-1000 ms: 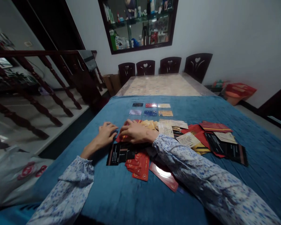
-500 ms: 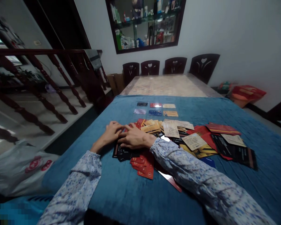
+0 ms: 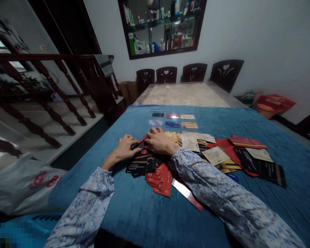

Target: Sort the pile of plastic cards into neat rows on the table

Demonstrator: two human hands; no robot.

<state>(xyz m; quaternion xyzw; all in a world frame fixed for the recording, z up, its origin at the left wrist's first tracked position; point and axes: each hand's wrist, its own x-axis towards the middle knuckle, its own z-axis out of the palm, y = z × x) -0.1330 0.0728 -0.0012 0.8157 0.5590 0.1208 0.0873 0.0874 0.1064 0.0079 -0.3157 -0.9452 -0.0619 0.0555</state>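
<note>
My left hand rests at the left end of a spread pile of cards, thumb and fingers apart, beside black cards. My right hand lies palm down over the pile, with its fingers spread and bent onto the cards; what lies beneath the palm is hidden. Below it, red cards are fanned out, and a long shiny card sits partly beneath my right sleeve. To the right the pile goes on with yellow cards, cream cards and black cards.
Beyond the pile, two rows of single cards lie apart, among them a blue card and a red card. A blue cloth covers the near table. Chairs stand behind; a white plastic bag sits at left.
My right hand has shifted slightly right and away from me, and the two hands have drawn apart. More of the black cards now shows between and below them.
</note>
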